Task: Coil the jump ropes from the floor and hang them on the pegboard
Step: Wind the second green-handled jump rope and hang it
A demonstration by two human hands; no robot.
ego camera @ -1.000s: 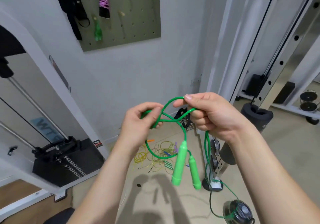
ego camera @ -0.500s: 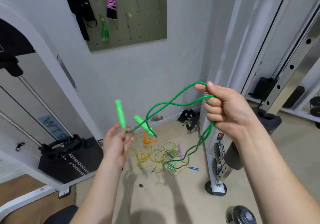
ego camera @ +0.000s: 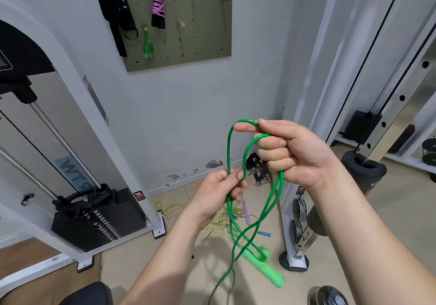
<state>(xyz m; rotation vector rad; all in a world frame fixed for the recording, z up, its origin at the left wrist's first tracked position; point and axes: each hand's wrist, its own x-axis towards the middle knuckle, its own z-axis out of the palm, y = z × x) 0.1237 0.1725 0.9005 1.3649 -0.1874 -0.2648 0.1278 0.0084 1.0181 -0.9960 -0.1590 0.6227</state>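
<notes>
Both hands hold one green jump rope (ego camera: 228, 153). The right hand (ego camera: 292, 156), raised before the wall, has its fingers curled round a bunch of strands, thumb and forefinger pinching the top of one loop. The left hand (ego camera: 218, 193), lower and to the left, pinches two strands dropping from that loop. Below the hands the strands cross and hang, ending in two blurred green handles (ego camera: 262, 268) above the floor. On the pegboard (ego camera: 203, 45) hang three things: one black strap (ego camera: 115, 9), one pink coiled rope (ego camera: 157, 4) and one green bundle (ego camera: 148, 45). By the wall lies a tangle of yellow rope (ego camera: 218, 223), with at least one purple handle (ego camera: 246, 213) and one blue handle (ego camera: 264, 234) showing.
</notes>
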